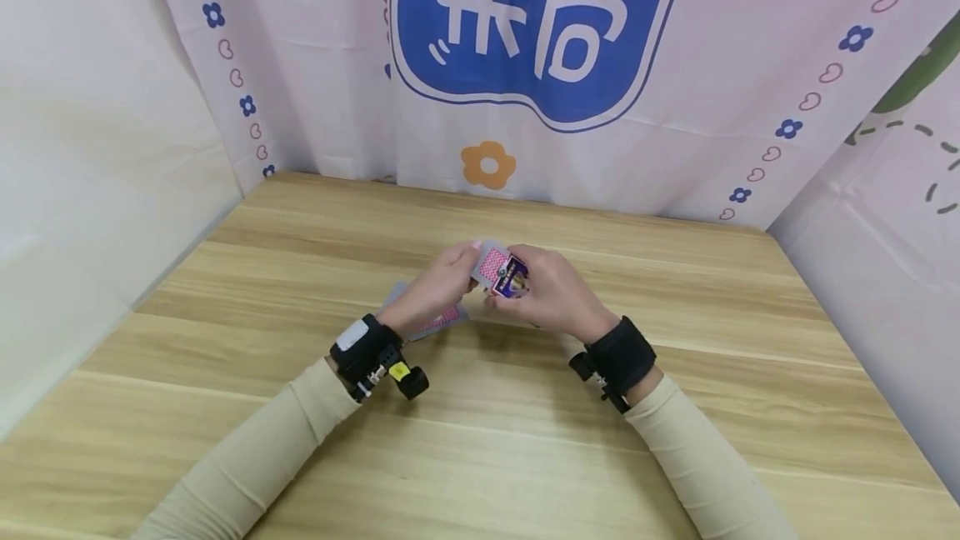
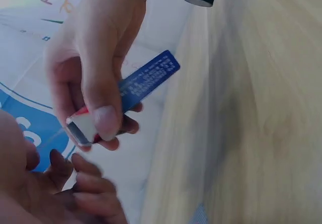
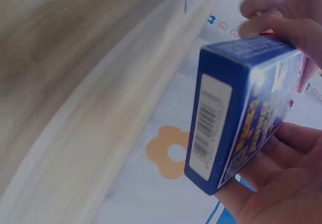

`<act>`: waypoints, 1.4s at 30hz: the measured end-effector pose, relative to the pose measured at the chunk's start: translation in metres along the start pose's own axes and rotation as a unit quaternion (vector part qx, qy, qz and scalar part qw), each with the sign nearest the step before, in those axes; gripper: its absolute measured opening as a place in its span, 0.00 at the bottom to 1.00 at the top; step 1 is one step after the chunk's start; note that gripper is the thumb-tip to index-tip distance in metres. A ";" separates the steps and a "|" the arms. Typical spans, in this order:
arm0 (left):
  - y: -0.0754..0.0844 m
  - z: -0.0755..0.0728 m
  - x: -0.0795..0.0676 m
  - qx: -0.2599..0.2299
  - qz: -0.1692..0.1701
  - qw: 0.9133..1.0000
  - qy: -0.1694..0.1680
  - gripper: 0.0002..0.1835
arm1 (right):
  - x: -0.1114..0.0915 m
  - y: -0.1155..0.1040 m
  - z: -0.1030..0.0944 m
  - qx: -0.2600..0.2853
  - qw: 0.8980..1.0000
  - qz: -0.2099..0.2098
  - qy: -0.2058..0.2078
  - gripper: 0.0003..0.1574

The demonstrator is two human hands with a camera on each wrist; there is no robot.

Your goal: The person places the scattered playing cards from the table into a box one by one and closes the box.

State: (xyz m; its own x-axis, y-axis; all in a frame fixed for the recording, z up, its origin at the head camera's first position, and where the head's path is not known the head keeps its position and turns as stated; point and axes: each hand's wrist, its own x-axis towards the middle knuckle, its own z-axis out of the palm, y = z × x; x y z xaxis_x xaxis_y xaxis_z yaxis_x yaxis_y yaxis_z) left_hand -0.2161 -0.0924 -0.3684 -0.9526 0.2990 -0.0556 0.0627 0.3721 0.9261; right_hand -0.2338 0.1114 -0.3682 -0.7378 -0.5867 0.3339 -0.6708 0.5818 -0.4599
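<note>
In the head view, my right hand grips a small blue playing-card box, thumb on one side and fingers on the other. Playing cards with pink checked backs stick out of the box's left end. My left hand pinches them at their outer edge. The right wrist view shows the box's barcode end facing the camera. More pink-backed cards lie on the table under my left wrist, partly hidden by it. Both hands are raised above the tabletop.
The wooden table reaches back to a white printed cloth with a blue emblem and an orange flower. Pale cloth also hangs at the left and right sides. Each wrist wears a black band with a small camera.
</note>
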 end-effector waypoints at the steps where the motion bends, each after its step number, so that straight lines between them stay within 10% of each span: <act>1: 0.000 0.000 0.000 -0.006 -0.005 1.000 -0.004 0.27 | 0.000 0.000 0.000 -0.001 1.000 0.000 0.003 0.28; 12: -0.005 0.011 0.001 -0.034 -0.039 0.994 -0.096 0.24 | 0.002 -0.007 0.000 0.020 1.000 -0.014 0.018 0.22; 17: -0.006 -0.016 0.004 0.097 0.009 0.992 -0.075 0.25 | 0.001 -0.007 -0.003 0.010 1.000 -0.006 0.017 0.30; 20: -0.008 -0.035 0.004 0.229 0.018 0.969 -0.088 0.18 | 0.000 -0.005 -0.003 -0.006 1.000 0.004 0.010 0.32; 25: -0.016 -0.054 0.002 0.391 -0.019 0.904 -0.171 0.31 | 0.001 -0.004 0.000 -0.014 1.000 0.017 -0.017 0.30; 27: -0.018 -0.055 0.003 0.407 -0.026 0.895 -0.181 0.33 | 0.001 -0.004 0.000 -0.011 1.000 0.017 -0.023 0.31; 42: -0.023 -0.049 0.002 0.400 -0.076 0.906 -0.115 0.30 | 0.000 -0.006 0.002 -0.012 0.999 0.014 -0.038 0.32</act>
State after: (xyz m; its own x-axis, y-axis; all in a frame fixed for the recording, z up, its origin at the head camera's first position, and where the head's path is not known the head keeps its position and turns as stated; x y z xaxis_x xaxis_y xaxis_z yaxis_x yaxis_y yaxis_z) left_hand -0.2339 -0.1441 -0.3716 -0.8870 0.3323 -0.3206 0.2202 0.9147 0.3390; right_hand -0.2292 0.1071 -0.3667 -0.7494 -0.6102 0.2569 -0.6519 0.6121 -0.4476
